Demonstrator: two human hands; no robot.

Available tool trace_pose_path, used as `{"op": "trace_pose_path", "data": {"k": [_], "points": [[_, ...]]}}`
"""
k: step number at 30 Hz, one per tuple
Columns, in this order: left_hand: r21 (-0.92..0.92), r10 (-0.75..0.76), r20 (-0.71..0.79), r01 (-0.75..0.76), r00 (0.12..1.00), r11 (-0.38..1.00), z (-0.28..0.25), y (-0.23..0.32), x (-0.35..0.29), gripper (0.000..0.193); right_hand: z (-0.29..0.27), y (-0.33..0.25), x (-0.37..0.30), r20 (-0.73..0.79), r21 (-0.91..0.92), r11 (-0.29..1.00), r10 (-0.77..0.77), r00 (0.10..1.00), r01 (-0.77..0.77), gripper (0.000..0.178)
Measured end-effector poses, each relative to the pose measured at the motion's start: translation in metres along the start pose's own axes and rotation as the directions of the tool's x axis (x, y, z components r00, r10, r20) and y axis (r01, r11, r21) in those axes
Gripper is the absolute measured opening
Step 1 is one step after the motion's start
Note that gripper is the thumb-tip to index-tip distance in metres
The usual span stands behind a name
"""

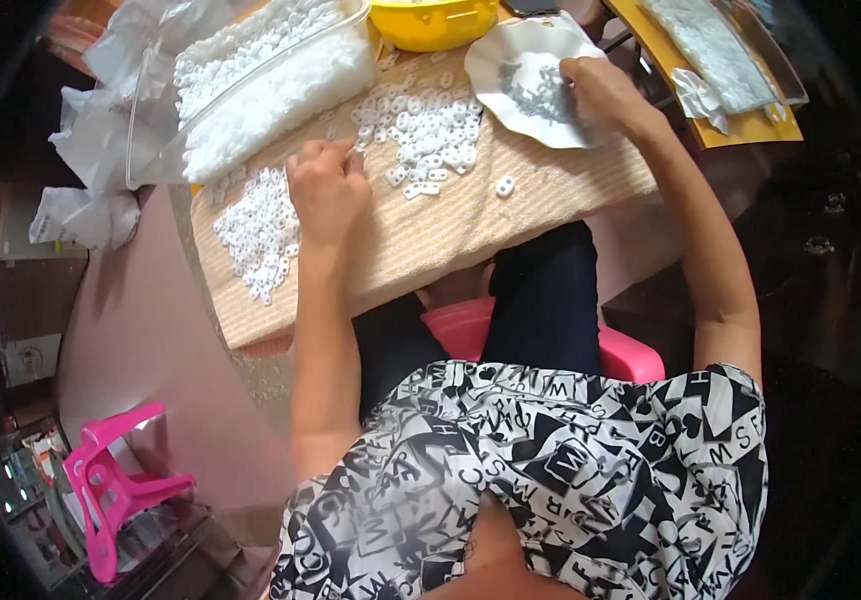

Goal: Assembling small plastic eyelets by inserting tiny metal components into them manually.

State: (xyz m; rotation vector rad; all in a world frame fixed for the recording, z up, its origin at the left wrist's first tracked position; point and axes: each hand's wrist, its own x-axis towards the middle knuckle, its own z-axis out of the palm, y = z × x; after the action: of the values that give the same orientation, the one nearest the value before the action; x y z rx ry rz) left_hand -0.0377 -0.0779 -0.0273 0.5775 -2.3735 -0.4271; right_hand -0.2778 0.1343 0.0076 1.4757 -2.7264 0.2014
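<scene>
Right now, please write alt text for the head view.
A person's right hand is at a white dish of grey bits; the left hand is between two piles of white pieces on a striped cloth. A box and a yellow bowl stand beyond.

The left hand is palm down with its fingers curled; behind it, the bare left forearm runs nearly straight back toward the body. Farther forward and to that hand's right, the right hand bends its fingers leftward and down. Behind it, the right forearm slants outward to a bent elbow.
</scene>
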Motion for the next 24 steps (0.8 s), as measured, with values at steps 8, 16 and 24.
{"op": "trace_pose_path", "data": {"k": [8, 16, 24], "points": [[0.112, 0.031, 0.027, -0.034, 0.999, 0.993, 0.009, -0.003, 0.007, 0.012, 0.009, 0.007, -0.004, -0.175, 0.124, 0.991, -0.028, 0.984, 0.051, 0.01], [-0.571, -0.298, 0.132, 0.319, 0.945, 0.756, -0.015, 0.023, -0.021, 0.006, 0.01, 0.012, -0.005, -0.229, 0.308, 0.951, 0.07, 0.971, 0.004, 0.011], [-0.855, -0.327, 0.492, 0.519, 0.807, -0.006, -0.04, 0.048, -0.048, 0.017, 0.001, 0.0, -0.003, -0.179, 0.45, 0.882, 0.239, 0.954, -0.136, 0.013]]}}
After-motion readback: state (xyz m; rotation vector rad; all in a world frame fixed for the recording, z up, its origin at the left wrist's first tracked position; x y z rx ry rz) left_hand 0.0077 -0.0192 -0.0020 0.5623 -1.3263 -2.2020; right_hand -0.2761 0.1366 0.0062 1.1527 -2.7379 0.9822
